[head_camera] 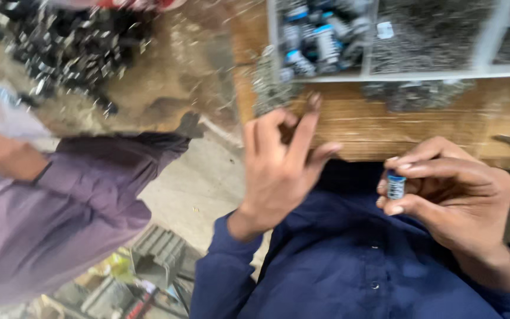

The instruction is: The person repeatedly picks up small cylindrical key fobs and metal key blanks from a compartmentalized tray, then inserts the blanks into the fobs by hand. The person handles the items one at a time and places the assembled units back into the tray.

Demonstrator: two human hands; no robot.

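My right hand (pixel 444 192) is closed around a small cylindrical part with a blue and white band (pixel 395 185), held upright between thumb and fingers in front of my dark blue shirt. My left hand (pixel 278 159) is raised beside it, fingers apart and curled, with nothing visible in it. Both hands hover just before the edge of a wooden workbench (pixel 385 127). The picture is motion-blurred.
A white divided tray (pixel 420 74) on the bench holds similar blue-banded parts (pixel 320 38) and heaps of small grey metal pieces (pixel 432 32). A pile of dark metal parts (pixel 66 44) lies at upper left. A person in a purple sleeve (pixel 48 212) stands at left. Clutter lies on the floor below.
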